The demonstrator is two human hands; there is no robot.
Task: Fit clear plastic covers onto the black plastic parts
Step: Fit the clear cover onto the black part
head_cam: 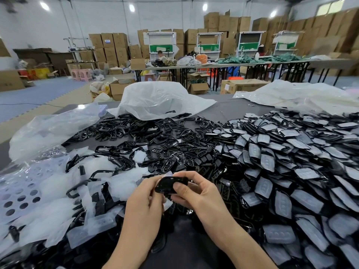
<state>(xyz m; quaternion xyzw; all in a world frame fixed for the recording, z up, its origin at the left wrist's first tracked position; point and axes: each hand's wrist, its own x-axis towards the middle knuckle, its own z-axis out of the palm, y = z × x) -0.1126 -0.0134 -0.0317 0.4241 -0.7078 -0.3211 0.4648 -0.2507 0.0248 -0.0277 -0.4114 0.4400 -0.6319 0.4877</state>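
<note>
1. Black plastic part (172,183): glossy, rounded, held over the table (223,111), near side.
2. Left hand (144,199) and right hand (196,193) both pinch it.
3. White bag (155,100): black frames (136,129) spill from its mouth.

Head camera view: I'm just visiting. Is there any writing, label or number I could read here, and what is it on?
No text here is legible.
Blue label on a stacked cardboard box: blurred, unreadable.
Pale label on the nearer brown carton: too small to read.
Black part, held by the left hand and right hand: no print visible.
</note>
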